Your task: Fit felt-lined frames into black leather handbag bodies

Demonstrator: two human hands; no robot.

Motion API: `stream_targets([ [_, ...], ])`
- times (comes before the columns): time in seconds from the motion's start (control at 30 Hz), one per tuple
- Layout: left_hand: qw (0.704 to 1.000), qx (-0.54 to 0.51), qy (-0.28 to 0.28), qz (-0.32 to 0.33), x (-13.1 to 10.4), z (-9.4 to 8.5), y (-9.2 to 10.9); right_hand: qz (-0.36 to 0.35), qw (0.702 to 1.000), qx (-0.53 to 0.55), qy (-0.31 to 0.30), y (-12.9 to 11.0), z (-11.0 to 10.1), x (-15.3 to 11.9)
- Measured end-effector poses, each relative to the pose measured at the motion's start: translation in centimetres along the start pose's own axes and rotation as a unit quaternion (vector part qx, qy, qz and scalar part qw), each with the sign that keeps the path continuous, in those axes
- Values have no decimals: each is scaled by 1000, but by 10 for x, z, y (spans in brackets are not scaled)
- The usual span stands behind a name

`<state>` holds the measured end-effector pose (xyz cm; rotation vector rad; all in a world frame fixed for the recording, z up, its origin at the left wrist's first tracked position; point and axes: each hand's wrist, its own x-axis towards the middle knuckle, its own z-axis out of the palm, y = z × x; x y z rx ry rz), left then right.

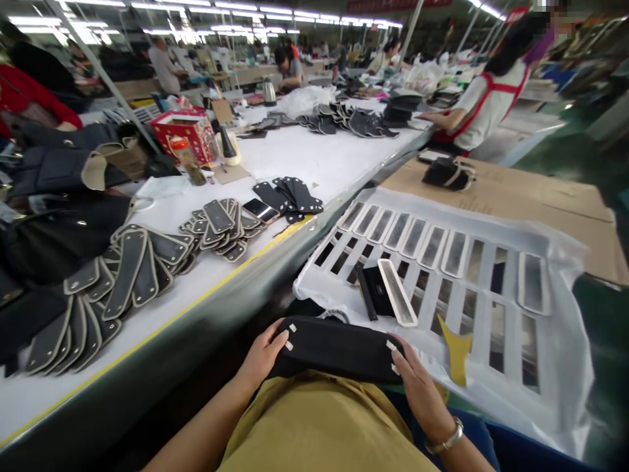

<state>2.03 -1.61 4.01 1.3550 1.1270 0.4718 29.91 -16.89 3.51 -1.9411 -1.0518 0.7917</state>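
A long black padded panel (339, 347) with rounded ends stretches across my lap, with small white tabs near both ends. My left hand (268, 354) grips its left end, the thumb on top beside the tabs. At the opposite end my right hand (415, 377) is closed on the panel, thumb and fingers by the tabs there. Just beyond the panel, a pale-edged oblong strip (398, 293) leans against a black piece (373, 292). Both lie on a white slotted tray (445, 295), whose far row holds several similar pale-rimmed strips.
Left of me runs a long white table (275, 151), bearing fanned piles of grey pale-edged pieces (130, 269), black pieces (289, 195) and a phone (261, 210). A yellow forked piece (457, 351) rests on the tray. Cardboard (531, 196) lies behind it, near a co-worker (486, 98).
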Motion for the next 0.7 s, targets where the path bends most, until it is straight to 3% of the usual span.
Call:
stream_targets([
  [0.1, 999, 0, -21, 42, -6, -7, -6, -63, 993, -94, 40, -6, -8, -7],
  [0.17, 986, 100, 34, 129, -12, -7, -7, -163, 964, -189, 89, -17, -3, -13],
  [0.23, 928, 244, 75, 270, -21, -1, -6, -312, 911, -264, 62, -33, 14, -19],
  [0.3, 836, 356, 58, 413, -27, 11, -6, -437, 848, -302, -4, -49, 36, -21],
  [0.37, 760, 423, 32, 493, -29, 22, -10, -501, 802, -324, -32, -61, 56, -22],
  [0.4, 737, 442, 28, 511, -28, 26, -13, -515, 788, -336, -32, -65, 62, -21],
  [0.47, 719, 458, 26, 522, -24, 27, -20, -530, 766, -364, -24, -65, 62, -20],
  [0.6, 724, 471, 35, 502, -21, 12, -24, -551, 727, -411, -15, -46, 34, -18],
  [0.67, 724, 503, 26, 472, -27, 4, -15, -576, 724, -379, -2, -38, 26, -14],
  [0.7, 717, 525, 13, 459, -32, 3, -9, -574, 744, -340, 29, -38, 28, -8],
])
